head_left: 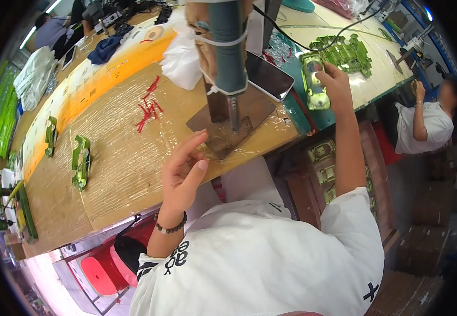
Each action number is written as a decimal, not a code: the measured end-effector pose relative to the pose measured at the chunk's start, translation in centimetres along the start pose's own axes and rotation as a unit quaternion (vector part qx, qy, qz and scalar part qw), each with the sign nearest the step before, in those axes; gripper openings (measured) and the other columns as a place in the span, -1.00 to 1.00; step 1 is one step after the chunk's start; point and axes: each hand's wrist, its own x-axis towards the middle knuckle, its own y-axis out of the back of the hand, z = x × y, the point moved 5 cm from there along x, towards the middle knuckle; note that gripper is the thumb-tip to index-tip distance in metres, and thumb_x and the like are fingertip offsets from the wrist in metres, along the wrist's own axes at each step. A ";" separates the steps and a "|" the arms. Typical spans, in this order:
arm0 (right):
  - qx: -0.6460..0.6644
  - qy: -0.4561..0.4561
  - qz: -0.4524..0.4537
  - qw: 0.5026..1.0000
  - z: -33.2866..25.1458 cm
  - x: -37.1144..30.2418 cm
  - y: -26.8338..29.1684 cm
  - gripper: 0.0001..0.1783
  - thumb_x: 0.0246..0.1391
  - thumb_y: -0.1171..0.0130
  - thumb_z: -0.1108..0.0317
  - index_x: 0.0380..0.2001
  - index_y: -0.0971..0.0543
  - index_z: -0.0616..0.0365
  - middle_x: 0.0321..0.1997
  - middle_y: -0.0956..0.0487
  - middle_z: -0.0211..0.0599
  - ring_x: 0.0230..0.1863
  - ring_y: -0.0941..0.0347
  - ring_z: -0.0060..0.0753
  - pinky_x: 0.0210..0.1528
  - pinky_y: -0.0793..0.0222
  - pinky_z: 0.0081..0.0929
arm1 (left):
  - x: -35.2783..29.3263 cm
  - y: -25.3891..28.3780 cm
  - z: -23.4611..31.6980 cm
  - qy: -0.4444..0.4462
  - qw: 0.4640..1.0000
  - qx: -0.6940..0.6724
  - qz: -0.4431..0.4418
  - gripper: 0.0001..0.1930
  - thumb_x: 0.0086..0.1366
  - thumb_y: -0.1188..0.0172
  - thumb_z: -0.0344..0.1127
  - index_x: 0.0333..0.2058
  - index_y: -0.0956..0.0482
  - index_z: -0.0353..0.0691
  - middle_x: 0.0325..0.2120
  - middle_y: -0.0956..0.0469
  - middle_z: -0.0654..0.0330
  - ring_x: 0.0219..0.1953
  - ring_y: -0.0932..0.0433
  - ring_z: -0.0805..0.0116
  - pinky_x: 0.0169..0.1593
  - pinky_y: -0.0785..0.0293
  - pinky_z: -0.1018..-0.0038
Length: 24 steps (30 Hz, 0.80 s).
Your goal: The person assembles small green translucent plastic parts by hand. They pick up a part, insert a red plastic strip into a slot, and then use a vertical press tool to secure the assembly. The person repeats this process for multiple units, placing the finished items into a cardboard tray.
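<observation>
Green shell [82, 171]: left of frame, on the bench [128, 179], another near it.
Left hand [182, 171]: centre, half open, fingers curled, appears empty.
Power driver [228, 52]: top centre, bit downward.
Green car body [315, 87]: upper right.
Right hand [336, 87]: upper right, closed on the car body's right side.

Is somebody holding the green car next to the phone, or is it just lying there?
Held. The right hand grips the green car by its side, thumb over its top. Whether it also rests on something, I cannot tell.
</observation>
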 end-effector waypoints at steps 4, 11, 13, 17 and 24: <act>-0.427 0.209 0.078 0.877 -1.1 3.1 -0.4 -0.68 -0.15 -0.19 0.26 -0.29 -0.55 0.21 -0.38 -0.48 -0.10 -0.36 -0.40 -0.14 -0.25 -0.30 -0.31 | 0.1 0.1 0.1 -0.001 1.000 -0.006 0.011 -0.62 0.10 0.01 -0.56 -0.04 -0.39 -0.33 0.02 -0.30 0.10 -0.32 -0.30 0.57 -0.20 -0.28 0.64; -0.474 0.310 0.107 0.817 -0.4 5.9 -1.0 -0.71 -0.23 -0.25 0.27 -0.42 -0.51 0.22 -0.38 -0.46 -0.10 -0.33 -0.39 -0.05 -0.23 -0.28 -0.23 | -0.1 0.3 0.5 0.005 1.000 0.011 0.024 -0.63 0.12 0.00 -0.54 -0.04 -0.39 -0.32 0.05 -0.24 0.10 -0.35 -0.32 0.60 -0.26 -0.30 0.65; -0.520 0.315 0.096 0.788 1.0 7.4 -0.7 -0.69 -0.21 -0.25 0.27 -0.40 -0.49 0.24 -0.36 -0.47 -0.07 -0.31 -0.39 -0.04 -0.23 -0.28 -0.24 | -0.2 0.4 0.3 0.000 1.000 0.016 0.014 -0.65 0.14 -0.02 -0.50 -0.05 -0.39 -0.30 0.05 -0.23 0.12 -0.37 -0.33 0.62 -0.29 -0.30 0.67; -0.556 0.300 0.084 0.771 5.9 11.0 2.4 -0.55 0.00 -0.06 0.10 -0.17 -0.44 0.26 -0.21 -0.47 0.02 -0.17 -0.37 0.00 -0.12 -0.28 -0.22 | -0.5 0.8 0.1 0.008 1.000 -0.005 0.013 -0.66 0.13 -0.06 -0.46 -0.07 -0.42 -0.26 0.02 -0.29 0.12 -0.33 -0.33 0.59 -0.21 -0.30 0.61; -0.495 0.356 0.044 0.791 6.2 13.8 4.8 -0.74 -0.03 -0.09 0.28 -0.37 -0.43 0.29 -0.34 -0.43 0.02 -0.25 -0.35 0.06 -0.22 -0.26 -0.21 | -2.3 12.6 8.2 -0.115 0.833 0.511 0.178 -0.63 0.01 -0.20 -0.31 -0.15 -0.48 -0.20 -0.02 -0.37 0.00 0.05 -0.32 0.10 0.09 -0.21 0.28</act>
